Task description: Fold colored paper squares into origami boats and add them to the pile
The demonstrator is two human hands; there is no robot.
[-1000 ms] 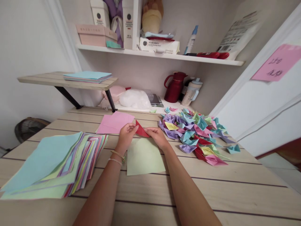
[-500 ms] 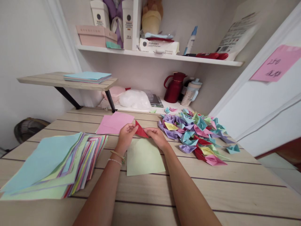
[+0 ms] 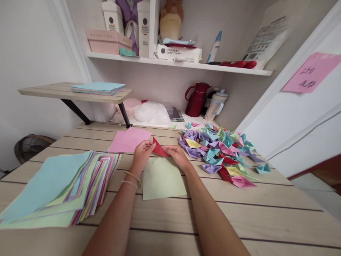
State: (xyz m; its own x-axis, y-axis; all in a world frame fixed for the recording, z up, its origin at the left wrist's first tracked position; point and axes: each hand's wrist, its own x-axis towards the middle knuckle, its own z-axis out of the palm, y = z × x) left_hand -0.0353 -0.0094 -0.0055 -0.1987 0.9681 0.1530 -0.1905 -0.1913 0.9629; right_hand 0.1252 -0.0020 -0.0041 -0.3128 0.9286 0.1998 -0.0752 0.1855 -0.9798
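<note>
A small piece of red folded paper (image 3: 159, 148), roughly triangular, is held up between both hands. My left hand (image 3: 143, 152) pinches its left edge with thumb and fingers. At its lower right corner, my right hand (image 3: 176, 154) grips it the same way. Just below the hands a pale green sheet (image 3: 163, 181) lies flat on the wooden table (image 3: 160, 217). Pink sheets (image 3: 129, 139) lie behind my left hand. To the right of my right hand spreads a pile of folded paper boats (image 3: 213, 144) in several colours.
A fanned stack of coloured paper (image 3: 50, 183) covers the table's left side. Behind it stands a small raised shelf (image 3: 48, 90) with blue-topped paper (image 3: 97, 87). A white plastic bag (image 3: 151, 113), a red jug (image 3: 196, 101) and a tumbler (image 3: 215, 106) stand at the back.
The whole view has shifted very slightly. Both hands keep hold of the red folded paper in nearly the same position.
</note>
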